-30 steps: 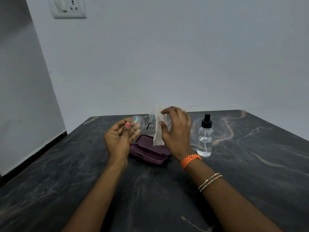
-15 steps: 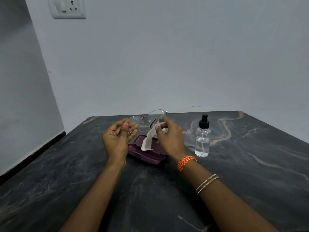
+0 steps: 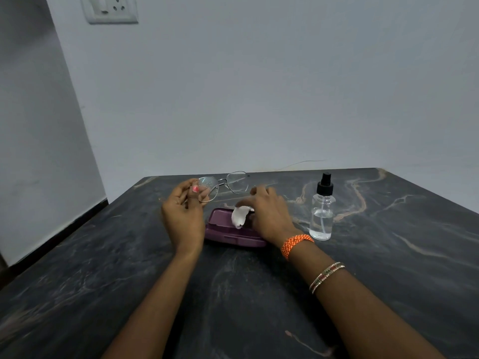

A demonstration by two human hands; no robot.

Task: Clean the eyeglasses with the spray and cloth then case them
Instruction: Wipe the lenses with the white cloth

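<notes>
- Left hand [image 3: 182,216] is up off the surface, pinching the eyeglasses [image 3: 223,185] by the left lens rim, thumb in front with a pink nail showing.
- The glasses are thin wire-frame ones, held in the air above the far edge of the case, other lens sticking out to the right with nothing touching it.
- Right hand [image 3: 269,216] is down low over the eyeglass case [image 3: 228,229], fingers curled around a white cleaning cloth [image 3: 239,216]. The cloth is bunched up and pokes out to the left of the hand, right over the case's open tray.
- The case is purple, lying open on the dark marbled surface [image 3: 233,294], between the two hands.
- Spray bottle [image 3: 322,211] stands upright just to the right of the right hand, clear with a black pump top, some liquid in it. Nobody's touching it.
- Right wrist has an orange braided band [image 3: 296,243] and a thin bangle [image 3: 326,275] further up the forearm.
- White socket plate [image 3: 111,9] on the wall top left.
</notes>
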